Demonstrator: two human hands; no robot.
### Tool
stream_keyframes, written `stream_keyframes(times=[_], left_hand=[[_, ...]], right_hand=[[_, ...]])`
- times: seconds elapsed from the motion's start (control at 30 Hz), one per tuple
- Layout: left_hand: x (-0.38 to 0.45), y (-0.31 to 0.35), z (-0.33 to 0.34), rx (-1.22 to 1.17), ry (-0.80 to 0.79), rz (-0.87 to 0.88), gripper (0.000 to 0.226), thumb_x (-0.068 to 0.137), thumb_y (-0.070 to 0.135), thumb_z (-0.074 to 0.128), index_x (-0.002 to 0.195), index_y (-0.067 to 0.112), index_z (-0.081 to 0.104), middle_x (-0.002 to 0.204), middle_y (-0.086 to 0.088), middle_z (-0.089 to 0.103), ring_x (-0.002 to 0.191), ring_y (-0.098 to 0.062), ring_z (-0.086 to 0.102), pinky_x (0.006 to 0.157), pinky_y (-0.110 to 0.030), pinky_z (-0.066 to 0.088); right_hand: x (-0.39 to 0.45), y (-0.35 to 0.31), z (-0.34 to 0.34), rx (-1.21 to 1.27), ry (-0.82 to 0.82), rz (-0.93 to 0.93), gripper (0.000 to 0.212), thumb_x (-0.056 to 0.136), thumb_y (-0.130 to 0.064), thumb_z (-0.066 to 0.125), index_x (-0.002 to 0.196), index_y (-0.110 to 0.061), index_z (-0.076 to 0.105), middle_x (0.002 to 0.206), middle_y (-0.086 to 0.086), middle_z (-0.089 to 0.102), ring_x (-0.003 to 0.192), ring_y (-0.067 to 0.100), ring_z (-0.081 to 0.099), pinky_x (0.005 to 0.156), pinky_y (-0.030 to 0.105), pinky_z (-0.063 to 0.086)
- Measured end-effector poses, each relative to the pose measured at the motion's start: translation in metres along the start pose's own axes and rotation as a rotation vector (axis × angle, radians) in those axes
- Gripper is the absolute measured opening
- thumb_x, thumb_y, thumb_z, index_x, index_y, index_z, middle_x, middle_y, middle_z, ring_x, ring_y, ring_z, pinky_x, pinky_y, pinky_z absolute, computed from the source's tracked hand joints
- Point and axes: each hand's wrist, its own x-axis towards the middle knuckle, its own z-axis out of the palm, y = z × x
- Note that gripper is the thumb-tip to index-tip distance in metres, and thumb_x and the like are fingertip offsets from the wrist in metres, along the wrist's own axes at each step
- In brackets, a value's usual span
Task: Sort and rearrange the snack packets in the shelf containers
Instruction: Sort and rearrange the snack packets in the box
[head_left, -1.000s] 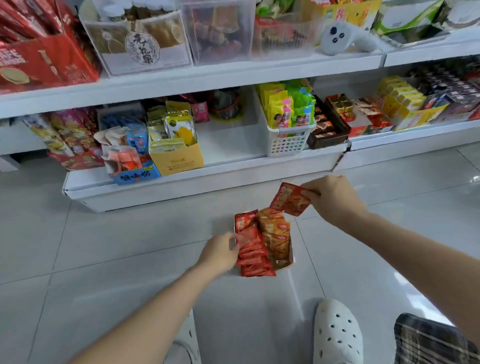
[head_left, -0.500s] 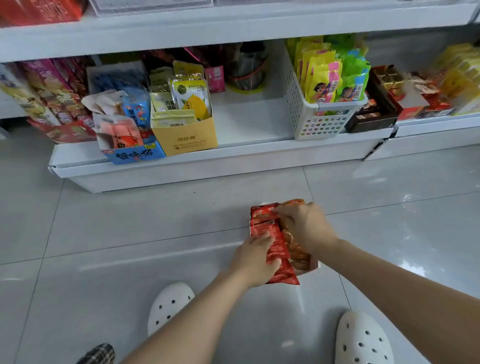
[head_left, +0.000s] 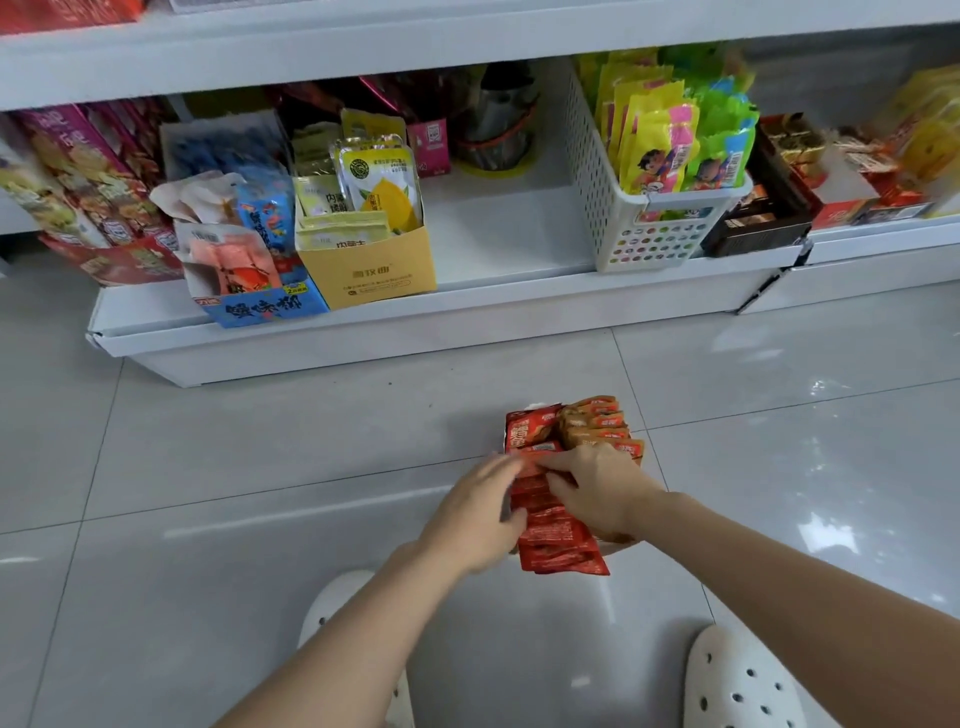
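On the tiled floor stands a small white container (head_left: 540, 406), mostly hidden by its load. A row of red snack packets (head_left: 558, 540) fills its left side. Orange-brown packets (head_left: 597, 423) fill its right side. My left hand (head_left: 475, 517) clasps the left edge of the red row, thumb and fingers curved round it. From the right, my right hand (head_left: 597, 493) reaches across and pinches the tops of the red packets near the middle of the row. The packets under both hands are hidden.
The bottom shelf (head_left: 363, 325) holds a yellow cardboard box (head_left: 369, 275) of packets, a blue box (head_left: 265, 306), a white perforated basket (head_left: 644, 234) of yellow and green packets and a dark box (head_left: 753, 228). My white clogs (head_left: 737, 680) stand on the floor (head_left: 260, 441).
My right hand carried one red packet down from the air into the container. It then shifted from the orange row onto the red row. The view dropped closer to the floor.
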Motion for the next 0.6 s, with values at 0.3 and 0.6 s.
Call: stream_keyframes(times=[0.3,0.6], left_hand=[[0.000,0.000,0.014,0.002,-0.126,-0.081,0.060,0.097,0.042,0.051,0.151,0.035,0.027,0.160,0.015,0.017,0.145,-0.009,0.022,0.118,-0.031,0.026],[0.000,-0.001,0.017,0.030,-0.120,-0.065,0.067,0.095,0.043,0.055,0.153,0.031,0.024,0.162,0.011,0.013,0.148,-0.011,0.014,0.120,-0.032,0.021]], right_hand=[[0.049,0.010,-0.007,-0.160,0.275,-0.017,0.031,0.098,-0.022,0.052,0.125,-0.034,0.064,0.131,-0.004,0.054,0.118,0.022,0.050,0.095,0.038,0.037],[0.056,0.006,0.012,-0.205,0.418,-0.009,0.023,0.092,-0.020,0.062,0.112,-0.023,0.071,0.119,0.001,0.061,0.108,0.028,0.056,0.089,0.043,0.040]])
